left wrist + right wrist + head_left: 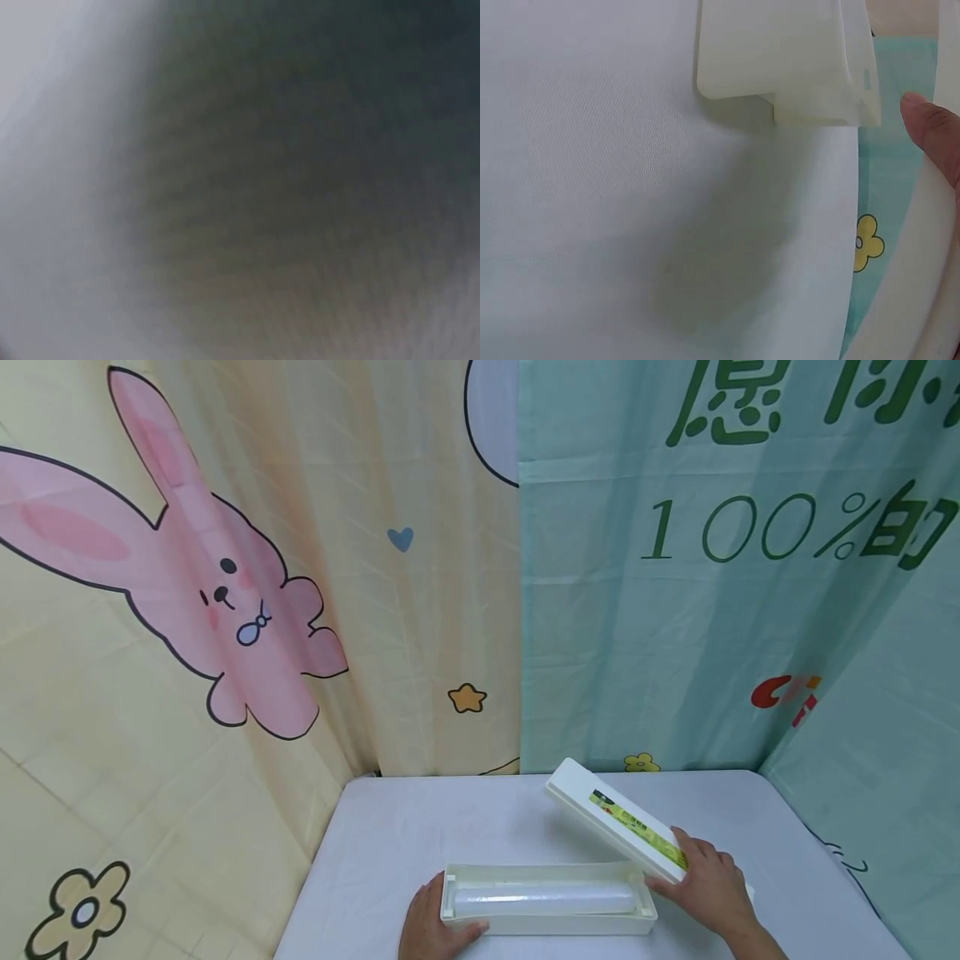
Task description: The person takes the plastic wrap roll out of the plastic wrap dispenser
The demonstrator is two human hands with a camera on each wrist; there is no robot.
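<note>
A white open box (551,927) lies lengthwise on the table, holding a roll of clear plastic film (543,897), probably cling film. My left hand (431,918) grips the box's left end, thumb along the front wall and fingers behind the end. In my right hand (708,889) is the long white lid (581,785) with a green-yellow label, tilted so its far end rises to the left. Its lower end is near the box's right end. The right wrist view shows the box end (772,52), my thumb (934,135) and the lid's edge (922,247). Blur fills the left wrist view.
The table (450,818) wears a white cloth. Behind it hang a cream curtain (420,610) with a pink rabbit and a teal curtain (585,610) with green lettering. The teal curtain also runs down the right side.
</note>
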